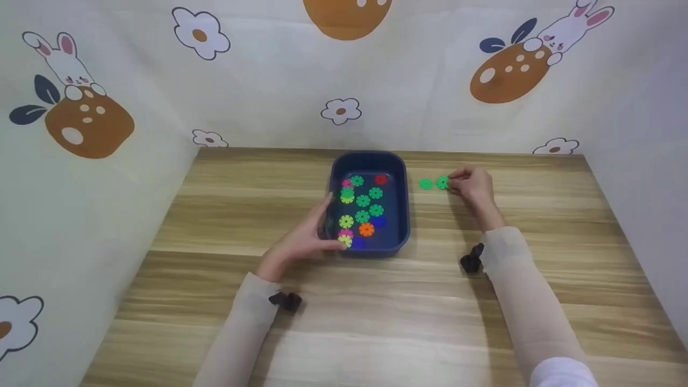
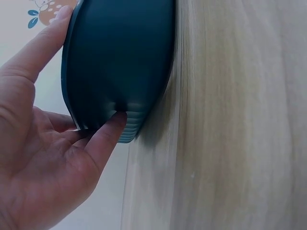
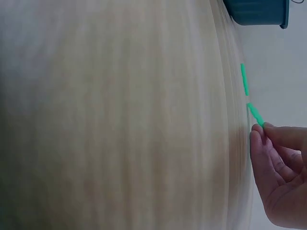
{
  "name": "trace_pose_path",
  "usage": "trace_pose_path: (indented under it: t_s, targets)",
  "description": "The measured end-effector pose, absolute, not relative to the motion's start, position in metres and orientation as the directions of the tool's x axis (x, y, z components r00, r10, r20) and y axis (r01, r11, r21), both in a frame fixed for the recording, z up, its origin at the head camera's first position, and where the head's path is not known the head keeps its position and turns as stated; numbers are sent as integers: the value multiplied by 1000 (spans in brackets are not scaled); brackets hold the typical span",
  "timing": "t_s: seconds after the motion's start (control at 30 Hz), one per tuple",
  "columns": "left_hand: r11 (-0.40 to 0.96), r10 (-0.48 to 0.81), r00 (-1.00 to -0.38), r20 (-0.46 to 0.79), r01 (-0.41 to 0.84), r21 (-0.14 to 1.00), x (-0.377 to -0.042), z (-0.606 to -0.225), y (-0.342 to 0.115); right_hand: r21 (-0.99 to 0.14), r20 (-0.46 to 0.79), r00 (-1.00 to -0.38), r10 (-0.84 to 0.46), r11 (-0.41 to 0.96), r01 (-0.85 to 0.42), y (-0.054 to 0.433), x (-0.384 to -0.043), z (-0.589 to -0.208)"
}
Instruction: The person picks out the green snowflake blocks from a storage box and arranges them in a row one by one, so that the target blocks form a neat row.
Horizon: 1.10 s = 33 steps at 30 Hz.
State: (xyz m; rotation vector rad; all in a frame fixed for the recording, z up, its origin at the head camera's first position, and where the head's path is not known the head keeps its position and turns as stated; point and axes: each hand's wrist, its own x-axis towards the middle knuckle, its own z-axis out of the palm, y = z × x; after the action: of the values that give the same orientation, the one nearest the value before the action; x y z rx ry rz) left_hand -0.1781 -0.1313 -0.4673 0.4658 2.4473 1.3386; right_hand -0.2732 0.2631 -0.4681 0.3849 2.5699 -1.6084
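A dark blue plastic bin [image 1: 396, 248] stands on the table, several notched snowflake discs inside it. My left hand [image 1: 306, 232] grips the bin's near left side, thumb at the front corner rim and fingers along the left wall; the left wrist view shows the hand [image 2: 53, 148] against the bin's outside [image 2: 120, 57]. Right of the bin, my right hand [image 1: 474, 188] pinches a green snowflake disc [image 1: 442, 183] between thumb and fingertips. That disc [image 3: 255, 114] is tilted in the right wrist view, its lower edge close to the table. A second green disc [image 1: 425, 184] lies flat just left of it.
Inside the bin are green discs [image 1: 363, 201], a red disc [image 1: 381, 179], an orange disc [image 1: 366, 229] and yellow, pink and blue ones. The wood-grain table [image 1: 408, 312] meets a printed cloth backdrop [image 1: 430, 118] behind and at both sides.
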Motion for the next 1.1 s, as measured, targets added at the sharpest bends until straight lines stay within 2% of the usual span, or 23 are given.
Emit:
trace_pose_path:
  t_s: [0.47,0.9,1.1]
  targets:
    - [509,418,-896,-148,96,856,-175,-470,-132,-841,-206,-966,155,476,256,267,-269,-472]
    - [501,442,-890,-116,137,855,-179,-466,-131,-907,-192,-967,170,347,241,271,-265,-459]
    - [491,435,-891,-132,112,864,-180,-465,-131,-922,-216,-962,165,290,257,270,-266,-453]
